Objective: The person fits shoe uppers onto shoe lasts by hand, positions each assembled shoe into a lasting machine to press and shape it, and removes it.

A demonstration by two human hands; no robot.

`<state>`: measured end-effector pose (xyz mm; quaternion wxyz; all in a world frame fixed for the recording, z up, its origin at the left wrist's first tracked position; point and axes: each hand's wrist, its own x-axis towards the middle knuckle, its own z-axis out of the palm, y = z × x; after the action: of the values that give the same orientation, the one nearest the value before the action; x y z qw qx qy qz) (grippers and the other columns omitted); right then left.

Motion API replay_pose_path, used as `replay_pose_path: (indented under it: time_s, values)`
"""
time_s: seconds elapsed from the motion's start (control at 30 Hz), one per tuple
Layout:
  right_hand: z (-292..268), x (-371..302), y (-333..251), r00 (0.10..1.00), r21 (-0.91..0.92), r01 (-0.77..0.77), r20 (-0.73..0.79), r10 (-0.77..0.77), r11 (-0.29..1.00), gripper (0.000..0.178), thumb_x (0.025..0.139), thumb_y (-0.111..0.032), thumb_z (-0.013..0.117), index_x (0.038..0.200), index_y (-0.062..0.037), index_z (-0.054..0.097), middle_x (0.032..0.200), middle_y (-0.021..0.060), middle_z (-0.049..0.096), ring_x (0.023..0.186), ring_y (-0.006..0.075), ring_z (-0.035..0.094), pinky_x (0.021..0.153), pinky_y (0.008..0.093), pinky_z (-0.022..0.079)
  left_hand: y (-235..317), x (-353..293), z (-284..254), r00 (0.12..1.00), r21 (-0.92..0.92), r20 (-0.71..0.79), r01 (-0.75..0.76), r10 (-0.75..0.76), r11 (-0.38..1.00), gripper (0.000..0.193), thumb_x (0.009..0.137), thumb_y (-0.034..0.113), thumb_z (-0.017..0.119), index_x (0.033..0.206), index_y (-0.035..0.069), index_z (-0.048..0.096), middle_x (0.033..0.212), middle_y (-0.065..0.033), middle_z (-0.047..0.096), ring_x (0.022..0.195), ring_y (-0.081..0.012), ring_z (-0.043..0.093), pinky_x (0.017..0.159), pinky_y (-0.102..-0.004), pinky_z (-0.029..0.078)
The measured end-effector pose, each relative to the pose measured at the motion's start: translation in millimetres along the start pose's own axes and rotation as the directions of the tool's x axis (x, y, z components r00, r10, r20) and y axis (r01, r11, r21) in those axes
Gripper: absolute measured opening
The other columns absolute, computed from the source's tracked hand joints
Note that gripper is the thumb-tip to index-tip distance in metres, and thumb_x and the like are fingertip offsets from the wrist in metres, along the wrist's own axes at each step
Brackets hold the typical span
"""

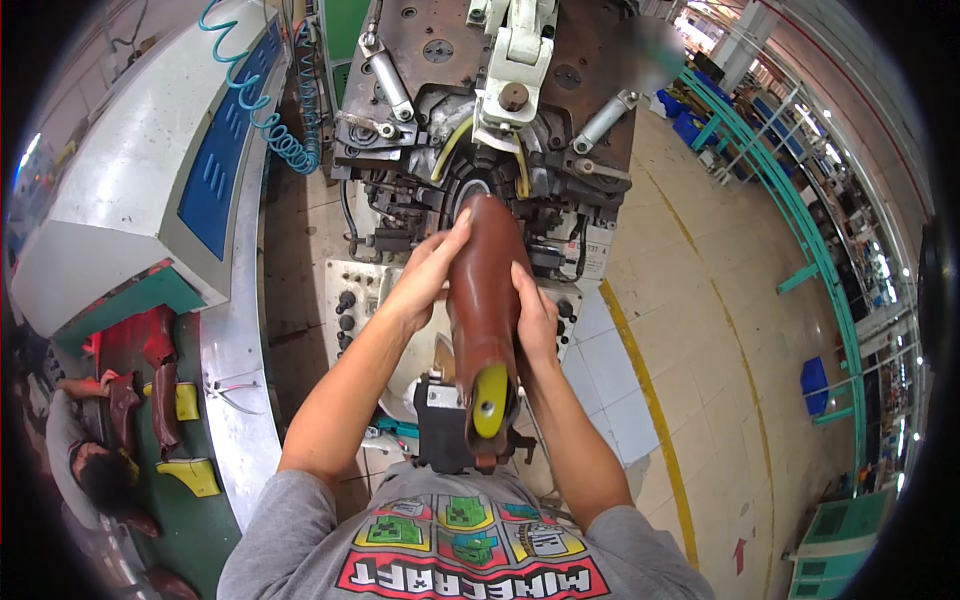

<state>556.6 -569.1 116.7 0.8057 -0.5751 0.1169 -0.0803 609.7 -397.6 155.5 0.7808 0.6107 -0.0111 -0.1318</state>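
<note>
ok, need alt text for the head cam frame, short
Seen from above, a person's left hand and right hand grip a brown leather boot upper mounted on a yellow last, its toe pointed into a large dark metal machine. More brown uppers on yellow lasts sit on a green conveyor at left.

Ahead of you the dark steel machine head (470, 110) with its rods and yellow hoses crowds in, grey control panel with black knobs (350, 295) on your left, open tiled floor (690, 300) on your right.

Tiled floor (690, 300), yellow lines (650, 400), green railing (800, 220)
</note>
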Motion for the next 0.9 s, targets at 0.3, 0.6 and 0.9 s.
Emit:
replay_pose_path:
  time_s: [0.3,0.6,0.9]
  values:
    - [37,102,6,0.971,0.308,-0.238,0.059,0.231,0.921,0.049,0.1,-0.032,0.077,0.135,0.0023,0.072,0.132,0.0123,0.073,0.114,0.0212,0.071,0.097,0.0369,0.057,-38,69,5,0.969,-0.456,-0.236,-0.045,-0.072,0.889,0.058,0.103,0.045,0.076,0.133,-0.002,0.061,0.126,-0.0152,0.071,0.107,-0.0199,0.072,0.09,-0.0358,0.061]
    - [33,110,11,0.966,0.306,-0.241,-0.017,0.259,0.921,0.051,0.101,-0.032,0.077,0.139,0.0009,0.07,0.133,0.0111,0.073,0.113,0.0213,0.071,0.096,0.0372,0.058,-52,87,8,0.888,-0.351,-0.458,-0.227,0.045,0.908,0.049,0.101,0.037,0.08,0.13,0.006,0.055,0.118,-0.0124,0.068,0.1,-0.0191,0.07,0.082,-0.0336,0.062]
    - [40,106,2,0.95,0.309,-0.284,-0.037,0.31,0.907,0.052,0.099,-0.033,0.08,0.132,0.0052,0.07,0.13,0.0127,0.073,0.111,0.0224,0.072,0.097,0.0366,0.058,-42,95,8,0.889,-0.372,-0.458,-0.168,-0.023,0.913,0.042,0.103,0.035,0.078,0.121,0.003,0.059,0.11,-0.011,0.071,0.094,-0.0175,0.07,0.078,-0.0329,0.062]
